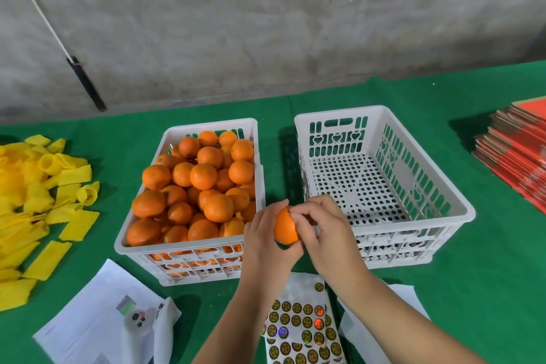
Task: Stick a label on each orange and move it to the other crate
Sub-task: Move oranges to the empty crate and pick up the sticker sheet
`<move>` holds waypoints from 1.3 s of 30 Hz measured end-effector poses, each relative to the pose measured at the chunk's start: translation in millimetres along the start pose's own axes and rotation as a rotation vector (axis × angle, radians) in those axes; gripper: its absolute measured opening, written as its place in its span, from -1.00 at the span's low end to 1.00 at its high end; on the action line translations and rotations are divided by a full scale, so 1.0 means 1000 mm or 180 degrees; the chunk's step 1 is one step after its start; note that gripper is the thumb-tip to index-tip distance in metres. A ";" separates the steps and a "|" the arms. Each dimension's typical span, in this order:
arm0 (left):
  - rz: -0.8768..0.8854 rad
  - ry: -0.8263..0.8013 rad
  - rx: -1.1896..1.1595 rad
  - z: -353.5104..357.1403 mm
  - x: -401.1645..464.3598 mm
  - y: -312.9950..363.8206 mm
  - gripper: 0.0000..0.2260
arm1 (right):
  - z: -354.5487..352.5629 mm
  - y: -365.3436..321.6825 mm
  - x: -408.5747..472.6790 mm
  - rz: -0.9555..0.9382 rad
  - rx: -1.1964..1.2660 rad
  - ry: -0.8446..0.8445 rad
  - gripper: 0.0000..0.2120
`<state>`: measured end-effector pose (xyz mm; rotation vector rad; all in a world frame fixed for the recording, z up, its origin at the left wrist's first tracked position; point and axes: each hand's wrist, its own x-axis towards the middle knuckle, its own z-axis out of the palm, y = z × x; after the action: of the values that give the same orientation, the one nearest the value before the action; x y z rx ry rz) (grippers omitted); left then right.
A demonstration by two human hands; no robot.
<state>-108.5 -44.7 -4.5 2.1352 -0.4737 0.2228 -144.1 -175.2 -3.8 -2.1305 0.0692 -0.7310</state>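
Left hand (267, 238) gripping orange (285, 229), right hand (320, 226) pinching (fingers on top)

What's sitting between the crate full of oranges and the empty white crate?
In the head view, only a strip of green tablecloth separates the full crate from the empty crate. At its near end, both hands hold one orange over that gap.

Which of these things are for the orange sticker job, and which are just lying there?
For the job:
held orange, in left hand and right hand
full crate
empty crate
sticker sheet

Just lying about:
yellow foam sleeves
red cardboard stack
white papers
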 end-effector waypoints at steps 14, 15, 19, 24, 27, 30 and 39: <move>-0.0053 -0.0153 -0.0067 -0.008 0.014 0.000 -0.42 | -0.014 0.001 0.000 0.0048 0.0028 -0.1183 -0.42; -0.0045 -0.0162 -0.0034 -0.008 0.015 0.000 -0.42 | -0.015 0.001 0.001 0.0057 0.0043 -0.1191 -0.44; -0.0146 -0.0337 -0.0231 -0.005 0.018 -0.005 -0.42 | -0.014 0.004 0.003 0.0099 -0.0005 -0.1194 -0.47; -0.0569 -0.0467 -0.0859 -0.002 0.020 -0.009 -0.35 | -0.012 0.005 -0.002 0.0172 -0.0046 -0.1075 -0.43; -0.0611 -0.0558 -0.0807 0.000 0.025 -0.014 -0.35 | -0.013 0.009 -0.002 0.0076 -0.0040 -0.1049 -0.40; -0.0881 -0.0909 -0.1338 -0.001 0.029 -0.016 -0.42 | -0.021 0.021 0.007 -0.0073 0.0021 -0.1353 -0.34; -0.1209 -0.1204 -0.1719 0.015 0.046 -0.011 -0.55 | -0.016 0.064 0.039 0.0227 0.0218 -0.1565 -0.21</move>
<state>-62.1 -63.0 -6.6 1.6844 -0.2874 -0.4822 -107.2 -238.8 -25.3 -2.1707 -0.1412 -0.1522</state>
